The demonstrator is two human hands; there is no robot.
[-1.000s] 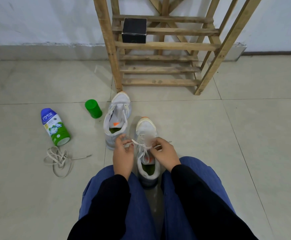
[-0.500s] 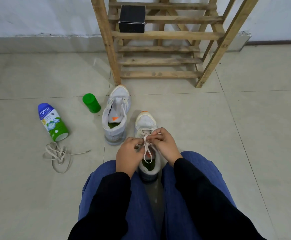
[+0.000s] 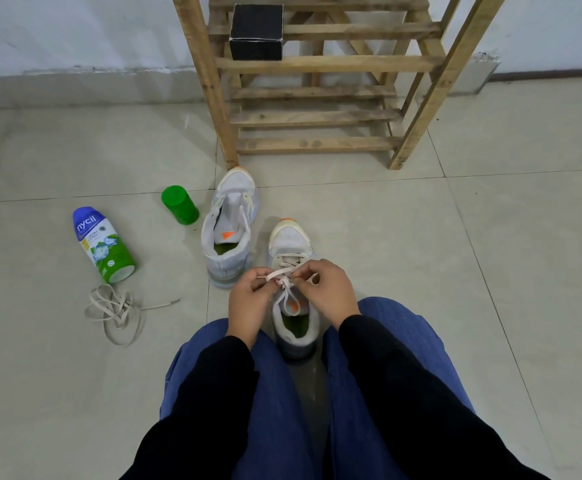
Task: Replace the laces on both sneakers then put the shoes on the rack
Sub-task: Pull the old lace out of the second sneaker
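- While you sit on the tiled floor (image 3: 455,271) with your knees apart, the nearer sneaker (image 3: 290,241) stands between them, its toe pointing toward the rack (image 3: 317,116).
- Your left hand (image 3: 249,303) has its fingers curled and pinches the pale lace (image 3: 291,263) at the top of that shoe's lacing.
- Your right hand (image 3: 329,289) pinches the same lace from the other side. Both hands meet over the tongue, and a loop hangs down below them.
- The second sneaker (image 3: 229,244) stands just left of the first, its toe close to the rack's front left leg.
- A loose lace (image 3: 116,311) lies tangled on the floor to your left, near a powder bottle (image 3: 102,244) on its side and a green cap (image 3: 180,209).
- A black box (image 3: 256,36) sits on a rack shelf.
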